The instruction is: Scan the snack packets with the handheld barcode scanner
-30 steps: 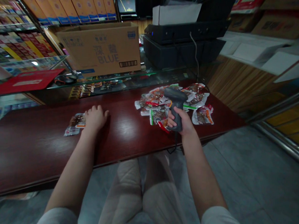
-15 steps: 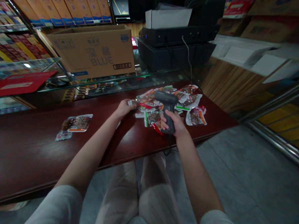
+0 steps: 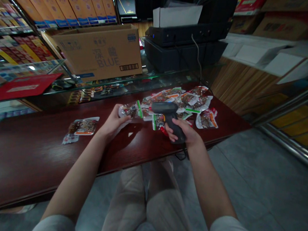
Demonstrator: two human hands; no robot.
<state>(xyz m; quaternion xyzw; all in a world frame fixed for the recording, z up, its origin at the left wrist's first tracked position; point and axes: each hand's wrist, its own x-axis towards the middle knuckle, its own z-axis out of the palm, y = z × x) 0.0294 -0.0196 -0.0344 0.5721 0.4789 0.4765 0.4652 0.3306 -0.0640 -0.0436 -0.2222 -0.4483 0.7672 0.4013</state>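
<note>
Between the thumb and fingers of my left hand (image 3: pixel 114 121) is a clear snack packet (image 3: pixel 130 110) with a green strip, held just above the counter. My right hand (image 3: pixel 183 131) is wrapped round the handle of a dark barcode scanner (image 3: pixel 167 111), whose head points left toward that packet. Behind and right of the scanner lies a pile of snack packets (image 3: pixel 198 102) with dark contents and red, orange and green strips. Farther left, a couple of overlapping snack packets (image 3: pixel 85 126) rest on the dark red counter (image 3: pixel 33 150).
A cardboard box (image 3: pixel 95 53) stands on the glass shelf (image 3: pixel 114 79) behind the counter, beside black equipment (image 3: pixel 183 55) with a hanging cable. At left lie a red folder (image 3: pixel 23 86) and a computer mouse (image 3: pixel 61 84). White boxes (image 3: pixel 255 53) sit at right.
My left hand has left the packets at left, reached the pile and drawn a packet leftward from it. The scanner has tilted and shifted slightly left and down, toward that packet.
</note>
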